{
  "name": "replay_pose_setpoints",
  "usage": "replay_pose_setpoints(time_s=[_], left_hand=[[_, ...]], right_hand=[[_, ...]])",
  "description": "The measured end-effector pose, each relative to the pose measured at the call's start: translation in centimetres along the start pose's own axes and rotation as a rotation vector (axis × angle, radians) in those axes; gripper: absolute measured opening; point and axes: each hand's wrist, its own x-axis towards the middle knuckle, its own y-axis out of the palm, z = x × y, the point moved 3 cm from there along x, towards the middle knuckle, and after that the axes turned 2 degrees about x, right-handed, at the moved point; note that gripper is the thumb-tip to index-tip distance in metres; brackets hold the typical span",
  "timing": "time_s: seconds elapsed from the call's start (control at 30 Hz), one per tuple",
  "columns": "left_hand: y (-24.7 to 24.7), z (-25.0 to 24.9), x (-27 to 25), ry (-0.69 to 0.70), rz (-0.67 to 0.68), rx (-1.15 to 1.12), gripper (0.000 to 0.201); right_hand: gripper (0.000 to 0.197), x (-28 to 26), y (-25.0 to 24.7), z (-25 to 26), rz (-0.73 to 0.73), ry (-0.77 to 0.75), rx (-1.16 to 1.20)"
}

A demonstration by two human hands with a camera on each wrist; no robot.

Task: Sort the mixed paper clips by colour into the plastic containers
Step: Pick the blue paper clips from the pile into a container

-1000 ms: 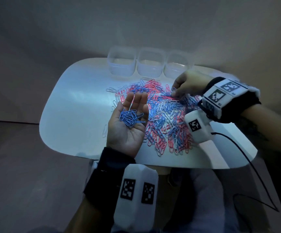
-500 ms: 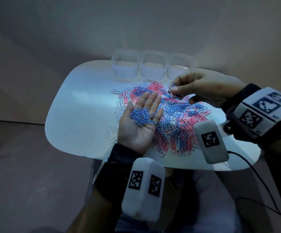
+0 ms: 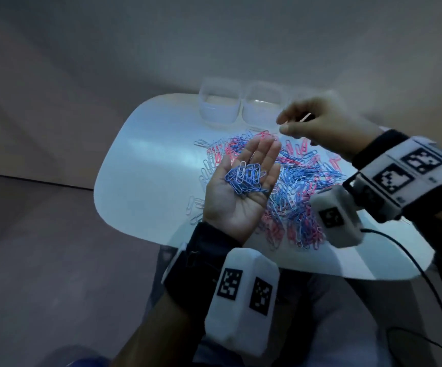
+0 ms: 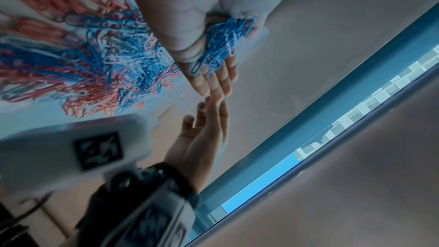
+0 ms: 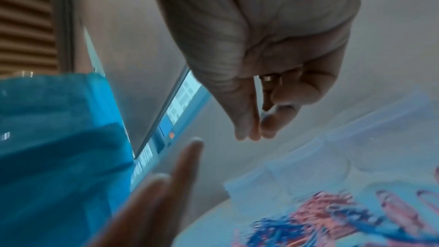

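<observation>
Head view, left hand (image 3: 237, 197) flat, palm up, cradling small blue wire paper clips (image 3: 246, 178), right hand (image 3: 318, 123) fingertips pinched, perhaps on one clip, near clear plastic containers (image 3: 218, 107).

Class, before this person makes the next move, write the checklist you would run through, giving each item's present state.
1. Left hand level, palm up: ok.
2. Blue clips resting securely on the palm: ok.
3. Palm's clips all blue: cannot tell, some look paler.
4. Two containers upright and open: ok.
5. Right hand pinching a clip: cannot tell, blurred.
6. Pile sorted: not ok, pink and blue are mixed.
</observation>
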Motion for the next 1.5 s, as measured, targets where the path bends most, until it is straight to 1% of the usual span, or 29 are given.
replay_pose_setpoints(time_s=[0.07,0.13,0.2,0.27,0.33,0.47,0.6,0.7,0.77,0.83,0.9,1.0,1.1,1.17,1.23,1.3,1.33,1.4,1.47,1.5], left_hand=[[-0.1,-0.5,-0.2,0.005,-0.001,0.011,0.064],[-0.3,-1.0,-0.1,0.008,-0.017,0.046,0.062],[-0.4,-1.2,0.0,0.007,-0.009,0.074,0.058],[-0.6,-1.0,0.0,-0.005,-0.012,0.065,0.056],[-0.7,-0.7,0.0,-0.030,-0.031,0.062,0.057],[-1.1,-0.1,-0.1,-0.073,-0.056,0.065,0.061],[-1.1,-0.2,-0.4,-0.094,-0.006,0.034,0.065],[-0.7,0.0,-0.5,-0.113,-0.006,0.044,0.065],[-0.6,0.2,-0.6,-0.116,-0.029,0.055,0.060],[-0.5,0.5,-0.7,-0.126,-0.053,0.069,0.052],[-0.4,0.7,-0.8,-0.139,-0.068,0.025,0.049],[-0.4,0.7,-0.8,-0.148,-0.041,0.000,0.057],[-0.1,0.8,-0.8,-0.152,-0.002,0.027,0.066],[-0.2,0.9,-0.6,-0.162,0.018,0.037,0.069],[-0.2,1.0,-0.7,-0.170,0.028,0.042,0.068],[-0.1,0.9,-0.9,-0.171,0.045,0.032,0.061],[-0.1,0.7,-1.1,-0.171,0.050,0.027,0.057],[-0.3,0.3,-1.3,-0.133,0.003,0.040,0.061],[-0.7,-0.4,-1.2,-0.069,-0.056,0.014,0.064],[-0.7,-0.6,-1.0,-0.038,-0.079,-0.012,0.061]], right_hand=[[0.016,0.9,0.4,0.6,0.034,-0.019,-0.099],[0.011,0.6,1.0,2.2,0.057,-0.104,-0.095],[0.010,-0.8,2.1,4.2,0.168,-0.212,-0.064],[0.014,-1.9,3.2,5.2,0.271,-0.300,-0.179],[0.013,-2.1,3.7,5.3,0.283,-0.334,-0.307],[0.011,-2.2,3.6,4.7,0.306,-0.241,-0.308],[0.012,-2.8,3.4,4.7,0.363,-0.249,-0.375],[0.011,-2.9,2.9,4.7,0.332,-0.234,-0.384],[0.008,-3.1,2.4,4.7,0.318,-0.231,-0.350],[0.004,-3.3,2.4,4.7,0.346,-0.233,-0.340],[0.004,-3.4,2.7,4.5,0.362,-0.213,-0.349],[0.012,-3.2,2.6,4.3,0.338,-0.175,-0.309],[0.012,-3.4,1.7,4.2,0.355,-0.184,-0.261],[0.009,-3.7,1.4,4.1,0.373,-0.184,-0.249],[0.005,-4.0,1.2,4.1,0.356,-0.178,-0.232],[0.006,-4.3,0.7,4.1,0.337,-0.159,-0.188],[0.006,-4.5,0.3,3.9,0.334,-0.146,-0.171],[0.008,-4.9,-0.1,3.2,0.329,-0.103,-0.144],[0.015,-4.9,0.0,1.9,0.268,-0.033,-0.152],[0.018,-4.8,0.3,1.1,0.231,0.003,-0.187]])
